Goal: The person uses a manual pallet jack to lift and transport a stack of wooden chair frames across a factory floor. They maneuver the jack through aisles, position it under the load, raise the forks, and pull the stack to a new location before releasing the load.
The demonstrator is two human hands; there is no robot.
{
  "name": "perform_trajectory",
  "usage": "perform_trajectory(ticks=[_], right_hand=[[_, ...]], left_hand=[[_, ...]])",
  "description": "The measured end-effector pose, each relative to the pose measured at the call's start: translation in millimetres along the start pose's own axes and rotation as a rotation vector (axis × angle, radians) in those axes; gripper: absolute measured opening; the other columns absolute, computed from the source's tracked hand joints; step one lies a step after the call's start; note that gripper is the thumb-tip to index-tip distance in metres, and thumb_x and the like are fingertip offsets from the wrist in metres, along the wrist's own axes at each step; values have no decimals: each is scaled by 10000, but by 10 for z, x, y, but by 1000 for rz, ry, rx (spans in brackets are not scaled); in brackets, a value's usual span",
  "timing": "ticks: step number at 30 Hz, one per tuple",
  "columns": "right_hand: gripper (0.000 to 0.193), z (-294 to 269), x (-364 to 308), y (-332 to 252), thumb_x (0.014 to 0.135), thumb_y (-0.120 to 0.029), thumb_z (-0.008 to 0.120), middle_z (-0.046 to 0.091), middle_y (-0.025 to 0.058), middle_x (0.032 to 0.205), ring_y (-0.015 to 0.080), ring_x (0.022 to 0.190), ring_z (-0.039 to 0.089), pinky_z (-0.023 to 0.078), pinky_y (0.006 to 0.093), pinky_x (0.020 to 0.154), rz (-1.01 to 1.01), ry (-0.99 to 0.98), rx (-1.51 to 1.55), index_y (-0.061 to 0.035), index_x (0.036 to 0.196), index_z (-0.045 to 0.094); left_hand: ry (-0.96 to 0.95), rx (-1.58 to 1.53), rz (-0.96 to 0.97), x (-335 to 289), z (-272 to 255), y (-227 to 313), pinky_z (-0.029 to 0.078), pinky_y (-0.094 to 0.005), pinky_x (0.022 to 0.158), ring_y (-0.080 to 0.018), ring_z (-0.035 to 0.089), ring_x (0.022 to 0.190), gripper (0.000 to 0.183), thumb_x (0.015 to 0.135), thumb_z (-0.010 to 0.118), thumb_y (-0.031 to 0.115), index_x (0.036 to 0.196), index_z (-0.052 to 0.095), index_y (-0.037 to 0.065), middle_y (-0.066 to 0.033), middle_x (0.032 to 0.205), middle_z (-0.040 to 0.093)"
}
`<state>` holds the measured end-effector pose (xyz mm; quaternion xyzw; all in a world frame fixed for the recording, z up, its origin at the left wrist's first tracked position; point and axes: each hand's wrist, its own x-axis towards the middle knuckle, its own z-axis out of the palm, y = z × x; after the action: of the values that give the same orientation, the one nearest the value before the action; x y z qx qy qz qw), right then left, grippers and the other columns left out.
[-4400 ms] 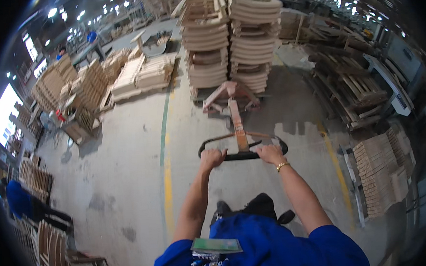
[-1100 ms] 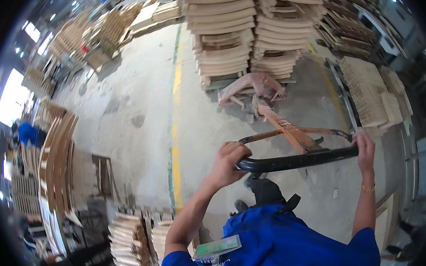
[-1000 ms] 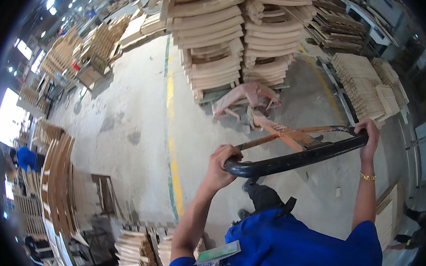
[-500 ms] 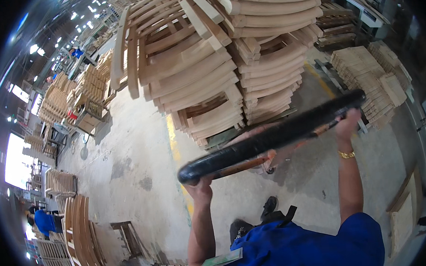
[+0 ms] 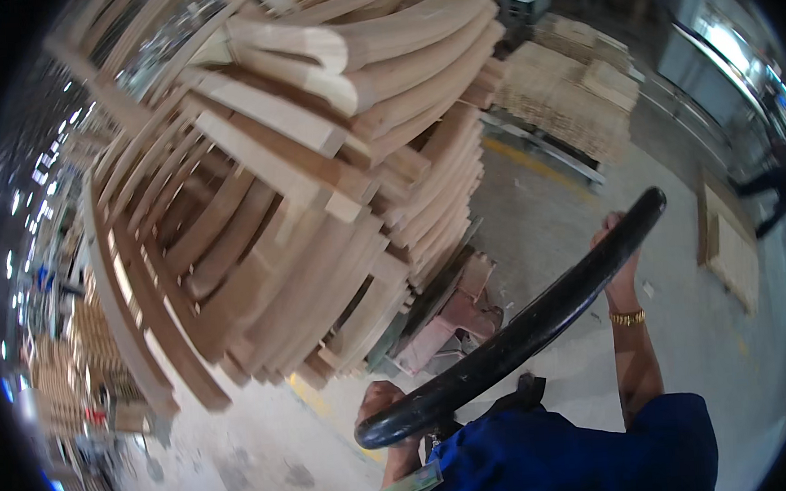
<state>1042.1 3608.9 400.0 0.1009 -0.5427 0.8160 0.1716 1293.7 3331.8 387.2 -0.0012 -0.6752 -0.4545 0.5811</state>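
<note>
As the view looks down past a blue shirt (image 5: 577, 455) with a clear-covered card (image 5: 410, 487) clipped to it, two bare hands grip a thick black handle bar (image 5: 524, 323). The bar slants from low on the left to high on the right, just in front of the body. The left hand (image 5: 380, 397) is closed around its lower end; the right hand (image 5: 627, 272), with a gold bracelet (image 5: 628, 318) at the wrist, is curled around it near the upper end, its fingers partly hidden behind the bar.

Just beyond the bar, and partly covered by it, sits the faded red base (image 5: 465, 318) of a pallet jack. Right behind that rises a tall, uneven load of pale curved wooden frames (image 5: 323, 277), filling the upper left and blocking much of the view ahead. Loose ends jut out on its left side.

To the right, past a yellow floor line (image 5: 537, 165), lies a low, wide stack of flat wooden pieces (image 5: 564, 100). A shallow wooden panel (image 5: 726, 243) stands tilted farther right, with another person (image 5: 776, 177) in dark clothing near it. More wood stacks (image 5: 97, 340) blur into the distance at far left.
</note>
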Motion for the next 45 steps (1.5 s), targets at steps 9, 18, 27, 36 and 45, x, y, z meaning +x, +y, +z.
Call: perform_trajectory(ticks=[9,18,27,36,45], right_hand=[[198,287,-1658,-284,897,-208,404,377,-5,644,83,579,381,305,248,487,-216,110,382,-115,729,355],[220,704,-1552,-319,878,-188,447,274,-30,496,51,382,255,293,228,425,-382,641,-195,-107,689,371],[222,449,-1274,-291,885,-230,460,306,-41,465,52,351,279,316,237,417,-416,500,-223,-85,725,407],[196,-26,-832,-376,864,-219,502,337,-32,412,75,348,331,377,281,438,-446,380,-181,-27,863,461],[138,-500,-169,-411,859,-145,434,337,-1,413,102,343,313,363,278,406,-436,175,-301,-16,908,438]], left_hand=[[-23,192,-240,1277,460,-1508,412,-302,647,-164,471,705,122,814,534,108,761,480,12,-68,768,495],[271,120,-358,1434,939,-1441,418,-326,740,-205,490,830,335,731,646,145,964,483,-33,-115,909,502],[216,408,55,1459,1120,-1378,376,-365,885,-251,460,1000,508,732,630,77,1154,374,-42,-144,1113,449],[268,459,-297,1355,1584,-871,371,-372,958,-267,434,1090,544,761,620,63,1224,354,-38,-207,1201,418],[72,912,18,1175,1816,-716,392,-346,918,-278,474,1061,397,841,518,159,1164,433,-54,-188,1224,435]])
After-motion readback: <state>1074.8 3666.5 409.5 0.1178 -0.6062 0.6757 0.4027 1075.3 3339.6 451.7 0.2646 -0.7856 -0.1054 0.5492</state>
